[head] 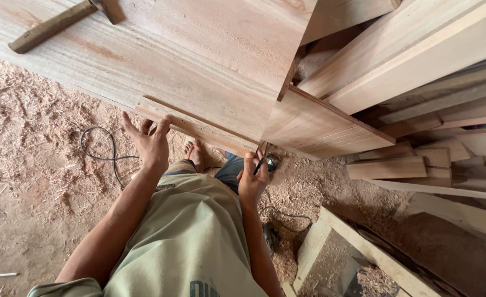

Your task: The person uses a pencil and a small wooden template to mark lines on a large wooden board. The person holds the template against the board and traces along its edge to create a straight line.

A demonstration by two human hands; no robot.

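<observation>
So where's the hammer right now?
In the head view, the hammer lies at top left on the large wooden panel, apart from both hands.

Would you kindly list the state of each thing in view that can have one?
Left hand: open, fingers spread, pressing the wood strip.
Right hand: shut on a small dark tool, thumb up at the strip's end.
Wood strip: lying along the panel's near edge.
Panel: flat, bare wood.
Hammer: lying on the panel, unheld.
Cable: loose on the sawdust floor.
Planks: stacked at right.
</observation>
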